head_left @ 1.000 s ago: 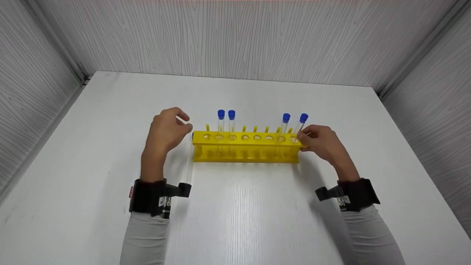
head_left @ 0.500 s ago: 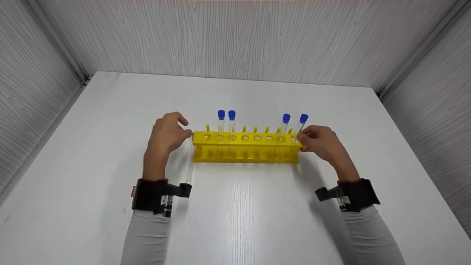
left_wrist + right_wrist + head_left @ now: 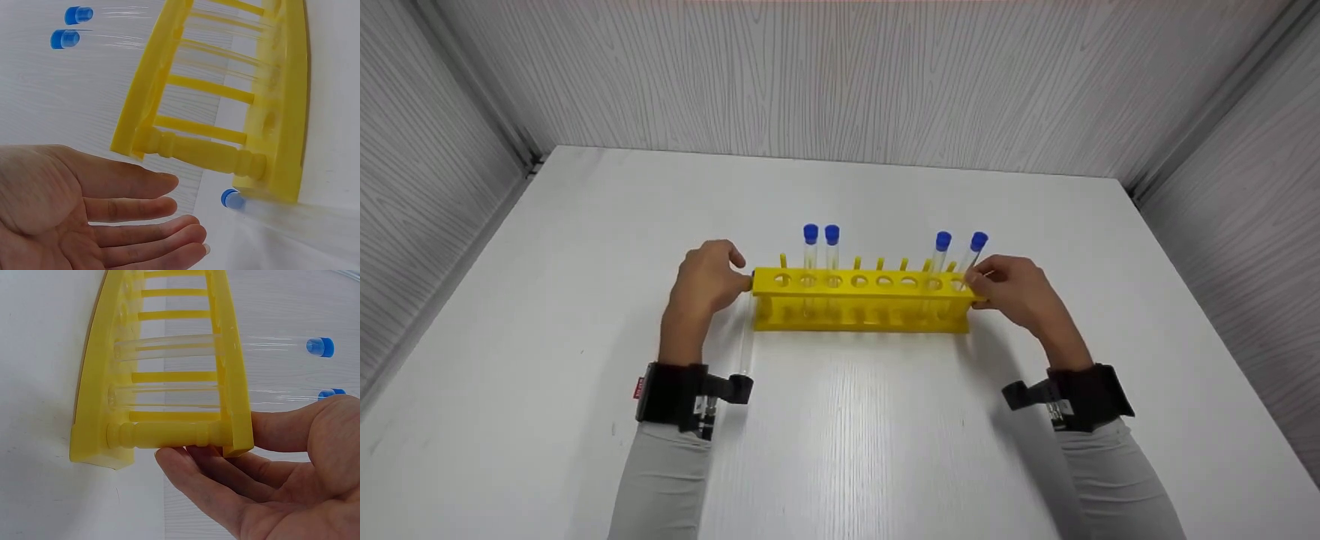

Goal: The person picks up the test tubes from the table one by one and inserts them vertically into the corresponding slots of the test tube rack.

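Note:
A yellow test tube rack (image 3: 871, 291) stands on the white table. My right hand (image 3: 1014, 291) grips its right end, thumb on the top board (image 3: 235, 371) and fingers beneath, beside the yellow end post (image 3: 166, 435). Two blue-capped test tubes (image 3: 832, 251) stand toward the left of the rack; two more capped tubes (image 3: 939, 259) lean toward the right end. Along the rack's left side, another tube (image 3: 747, 341) lies on the table, its blue cap (image 3: 232, 199) close to the rack's base. My left hand (image 3: 706, 281), fingers extended and apart from that cap, hovers beside the rack's left end.
The white table (image 3: 840, 450) spreads around the rack. A grey wood-grain wall (image 3: 840, 82) rises behind the table, with similar panels on both sides. Black wrist mounts (image 3: 671, 396) reach inward over the table from each forearm.
My left hand has come down and slightly right, closer to the rack's left end and the lying tube's cap. The right hand keeps its grip; the rack and tubes look unmoved.

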### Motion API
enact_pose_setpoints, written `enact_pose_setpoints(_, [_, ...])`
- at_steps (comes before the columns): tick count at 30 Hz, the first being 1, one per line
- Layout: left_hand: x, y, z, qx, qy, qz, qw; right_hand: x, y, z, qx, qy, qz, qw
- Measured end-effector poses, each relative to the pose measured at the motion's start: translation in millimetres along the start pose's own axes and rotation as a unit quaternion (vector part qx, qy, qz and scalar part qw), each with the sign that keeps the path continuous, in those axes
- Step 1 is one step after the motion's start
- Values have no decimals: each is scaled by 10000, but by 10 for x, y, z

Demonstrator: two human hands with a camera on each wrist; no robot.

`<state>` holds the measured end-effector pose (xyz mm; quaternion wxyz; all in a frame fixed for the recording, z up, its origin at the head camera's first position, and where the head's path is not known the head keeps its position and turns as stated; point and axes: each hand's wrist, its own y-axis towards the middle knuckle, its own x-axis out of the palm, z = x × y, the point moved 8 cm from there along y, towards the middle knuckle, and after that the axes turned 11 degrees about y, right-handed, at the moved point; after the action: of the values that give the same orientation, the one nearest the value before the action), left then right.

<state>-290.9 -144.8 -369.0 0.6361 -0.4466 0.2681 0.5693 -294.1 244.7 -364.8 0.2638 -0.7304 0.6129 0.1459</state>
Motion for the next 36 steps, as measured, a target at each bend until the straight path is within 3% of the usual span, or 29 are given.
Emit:
enact_pose_setpoints(9, [131, 27, -48, -208, 37, -504, 9985, 9, 1, 2, 25, -11, -14, 10000])
enact_pose_setpoints(36, [286, 78, -103, -424, 170, -742, 9962, 3, 9, 6, 94, -21, 27, 10000])
